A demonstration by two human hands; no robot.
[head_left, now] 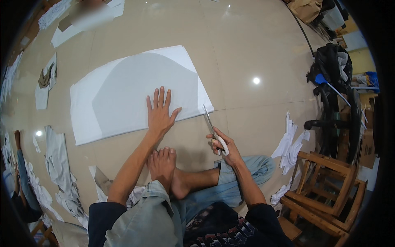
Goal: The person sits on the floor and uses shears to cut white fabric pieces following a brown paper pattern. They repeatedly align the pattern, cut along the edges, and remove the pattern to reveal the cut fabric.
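**Steadying pale cloth by one palm, scissors at its corner**

Two bare feet (163, 164) are tucked close below the work; if the blades were let slip backward, a nick could be caused. The scissors (223, 144) are gripped in the right hand (231, 153), its fingers closed about the white handles; whether a blade is beneath the cloth cannot be told. The left hand (160, 117) is laid flat, fingers spread, nothing clasped, on a grey piece (131, 90), which is seen lying over the white cloth (83, 111) on the floor (255, 53) ahead. Since pressure is applied well apart from the blades, the right-hand corner could be lifted or shifted, and a ragged edge could result.

Counted outward: two feet, two hands, one pair of scissors, one grey piece and one white cloth, whose layers cannot be counted. Farther right, at least two wooden stools (325, 161) are seen, white scraps (291, 149) too jumbled to be counted, and beyond them one black bag (331, 61).
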